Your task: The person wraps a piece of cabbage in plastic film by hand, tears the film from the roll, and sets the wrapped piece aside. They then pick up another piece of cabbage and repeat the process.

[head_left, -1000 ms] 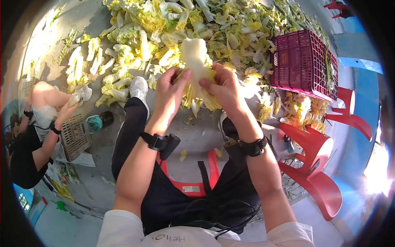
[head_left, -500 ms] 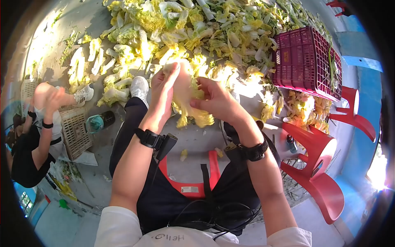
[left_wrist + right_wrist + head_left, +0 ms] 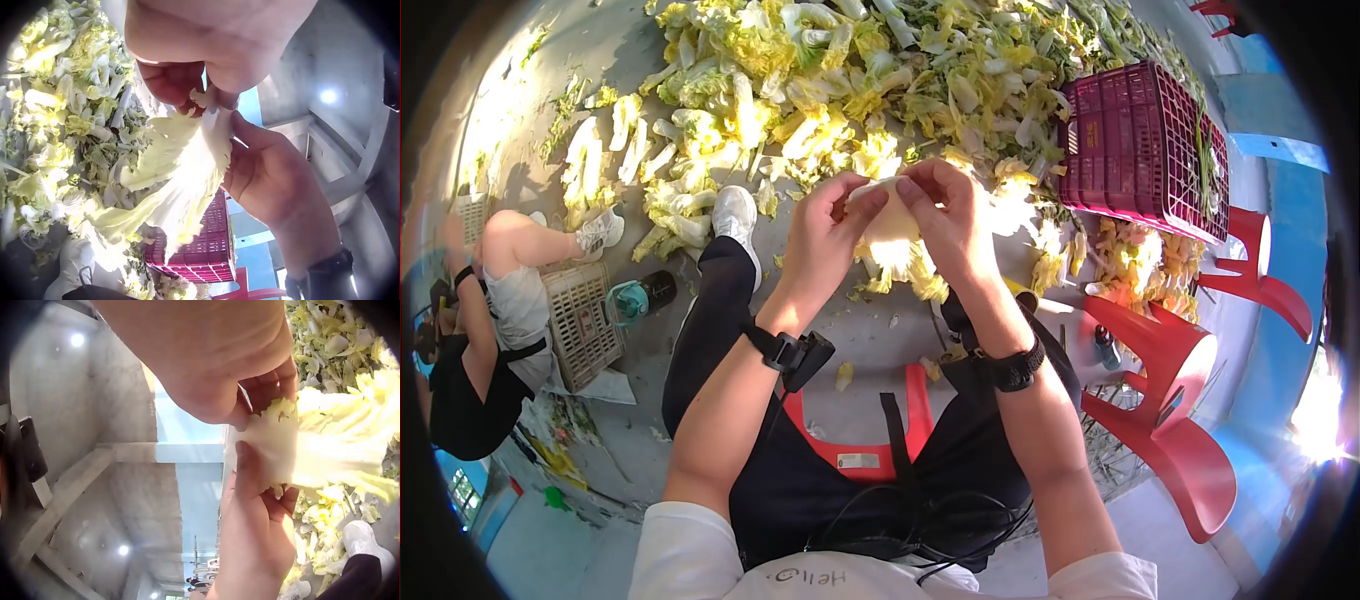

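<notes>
**Both hands pinching one cabbage piece over the floor**

Head view: left hand [image 3: 828, 238] and right hand [image 3: 952, 222] meet in front of the body, above the knees; both grip the same cabbage piece [image 3: 892, 245] at its pale white stem end; fingers [image 3: 855, 205] of each hand are curled in, thumbs pressed against the stem, so neither hand is loose or flat; yellow-green leaves hang down below the hands, clear of the floor.

Left wrist view: the leaf fans downward from the pinch, with the right hand touching its far edge; right wrist view: the left thumb lies along the white stem, the right fingers closed on it from above (the exact finger count on the stem is hidden by the palm).

Around: a big pile of cabbage leaves [image 3: 820, 70] is spread on the concrete floor [image 3: 870, 340] just beyond the hands; a magenta crate [image 3: 1140, 150] stands to the right of the pile; red chairs [image 3: 1170, 390] are near the right leg; a red stool [image 3: 860, 440] shows between the thighs; a white shoe [image 3: 735, 212] touches the pile's edge; a second person [image 3: 490, 330] sits at the left beside a grey crate [image 3: 580, 320]; a black wrist strap [image 3: 795, 352] is on the left arm.
</notes>
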`<action>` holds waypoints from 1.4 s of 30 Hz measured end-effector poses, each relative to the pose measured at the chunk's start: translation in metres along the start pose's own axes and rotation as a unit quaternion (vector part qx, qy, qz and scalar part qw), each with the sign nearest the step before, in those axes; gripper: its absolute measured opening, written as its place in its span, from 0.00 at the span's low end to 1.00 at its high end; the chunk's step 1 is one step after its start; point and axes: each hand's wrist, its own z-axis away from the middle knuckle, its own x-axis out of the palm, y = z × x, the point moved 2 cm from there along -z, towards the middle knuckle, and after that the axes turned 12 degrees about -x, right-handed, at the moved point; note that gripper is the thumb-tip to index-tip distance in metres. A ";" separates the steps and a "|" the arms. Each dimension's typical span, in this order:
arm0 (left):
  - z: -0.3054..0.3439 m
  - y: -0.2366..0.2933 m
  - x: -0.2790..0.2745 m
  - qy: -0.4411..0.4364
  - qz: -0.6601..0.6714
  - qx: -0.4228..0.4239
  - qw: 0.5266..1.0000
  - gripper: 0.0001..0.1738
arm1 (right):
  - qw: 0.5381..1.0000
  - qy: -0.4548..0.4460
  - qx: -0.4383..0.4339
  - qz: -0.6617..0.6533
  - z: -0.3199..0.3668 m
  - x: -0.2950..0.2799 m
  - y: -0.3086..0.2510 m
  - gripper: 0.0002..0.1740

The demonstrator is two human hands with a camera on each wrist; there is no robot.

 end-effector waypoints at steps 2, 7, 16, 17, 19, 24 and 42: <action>0.002 0.001 -0.002 -0.004 -0.005 -0.006 1.000 0.14 | 1.000 -0.008 0.016 -0.008 0.000 0.001 0.000 0.09; 0.000 -0.001 -0.002 0.008 0.036 -0.011 0.999 0.17 | 0.996 -0.036 0.032 -0.080 0.001 0.010 0.005 0.10; 0.000 0.002 -0.010 -0.082 0.178 -0.133 0.972 0.21 | 0.965 -0.037 0.154 -0.210 0.002 0.008 -0.006 0.15; 0.000 0.002 -0.010 -0.092 0.188 -0.139 0.968 0.21 | 0.965 -0.038 0.157 -0.207 0.002 0.008 -0.007 0.15; 0.000 0.004 -0.009 -0.083 0.192 -0.125 0.970 0.21 | 0.965 -0.042 0.163 -0.200 0.002 0.007 -0.008 0.15; -0.001 0.004 -0.008 -0.053 0.144 -0.078 0.985 0.21 | 0.989 -0.032 0.066 -0.126 0.003 0.015 0.006 0.13; -0.004 -0.006 -0.004 -0.023 0.178 -0.084 0.980 0.19 | 0.979 0.020 0.112 -0.167 0.005 0.023 -0.001 0.14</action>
